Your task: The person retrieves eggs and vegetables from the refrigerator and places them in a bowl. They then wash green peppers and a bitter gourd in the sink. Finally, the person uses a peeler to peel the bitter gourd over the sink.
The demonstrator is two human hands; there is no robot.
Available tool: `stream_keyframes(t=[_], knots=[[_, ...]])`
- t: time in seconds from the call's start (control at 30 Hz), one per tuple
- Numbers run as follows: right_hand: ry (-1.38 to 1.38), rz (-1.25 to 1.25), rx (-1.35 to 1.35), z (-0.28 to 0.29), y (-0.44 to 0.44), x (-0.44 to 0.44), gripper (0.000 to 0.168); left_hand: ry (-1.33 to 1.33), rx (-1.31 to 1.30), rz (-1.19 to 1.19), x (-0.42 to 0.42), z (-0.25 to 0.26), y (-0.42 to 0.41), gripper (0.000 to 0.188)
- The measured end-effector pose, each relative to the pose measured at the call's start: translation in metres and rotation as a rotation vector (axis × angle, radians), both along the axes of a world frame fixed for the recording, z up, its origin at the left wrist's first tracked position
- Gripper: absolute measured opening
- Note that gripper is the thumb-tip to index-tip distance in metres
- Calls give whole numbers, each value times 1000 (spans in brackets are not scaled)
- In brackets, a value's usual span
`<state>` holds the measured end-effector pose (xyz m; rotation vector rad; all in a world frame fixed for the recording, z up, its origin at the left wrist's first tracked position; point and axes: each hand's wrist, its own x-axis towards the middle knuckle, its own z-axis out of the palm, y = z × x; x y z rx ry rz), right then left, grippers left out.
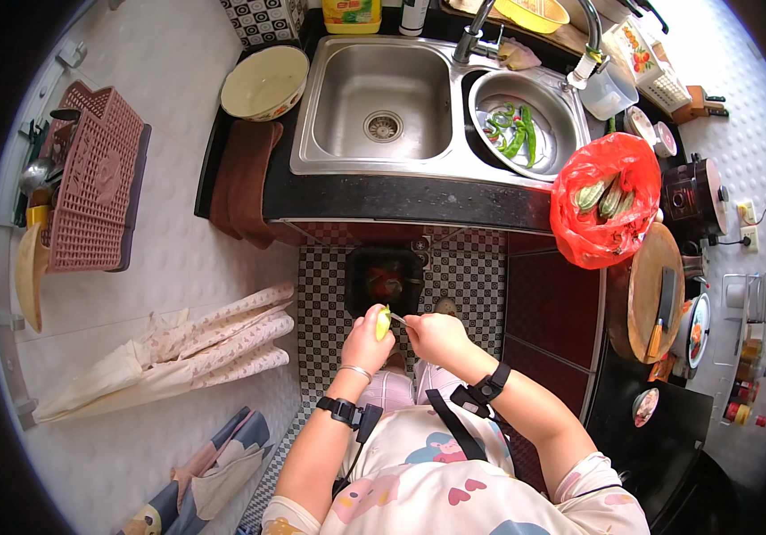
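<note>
In front of my body, my left hand (363, 344) grips a small pale-green vegetable (383, 324), mostly wrapped by the fingers. My right hand (442, 339) is closed on a thin metal tool (398, 318), a knife or a peeler; its handle is hidden in the fist. The tool's end points at the vegetable, but I cannot tell whether they touch. Just beyond both hands, a black bin (354, 267) stands on the checkered floor, with dark and reddish contents. On the counter, striped green gourds (610, 200) lie in a red plastic bag (587, 244).
Ahead is a steel double sink (383, 77); its right bowl carries a metal basin (480, 110) with green peppers (517, 137). At right, a cleaver (666, 294) lies on a round wooden chopping board (644, 301). A brown cloth (242, 180) hangs over the counter's left edge.
</note>
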<state>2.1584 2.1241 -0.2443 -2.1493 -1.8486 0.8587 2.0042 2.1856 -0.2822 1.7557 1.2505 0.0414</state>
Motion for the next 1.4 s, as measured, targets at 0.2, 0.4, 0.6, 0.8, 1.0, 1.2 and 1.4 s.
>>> stream_keyframes(t=[0.2,0.4,0.6,0.8,1.0,1.2,1.4], knots=[[40,-98,-223,11,2,-8,57,55,-27,-73,6,5,0,51],[244,-87,-233,-21,-11,2,62,85,-67,-155,6,2,0,49],[456,-255,-302,-33,-10,7,59,-36,-89,-97,7,-14,-8,50],[381,-316,-164,-58,-11,15,59,-240,-87,24,3,-30,-7,47],[619,-440,-301,-58,-10,13,44,-525,-527,614,-8,-46,6,33],[489,-147,-387,-26,-9,11,33,-920,-814,1059,-26,-26,29,23],[116,24,-159,2,2,16,21,-404,-48,801,-42,-33,28,39]])
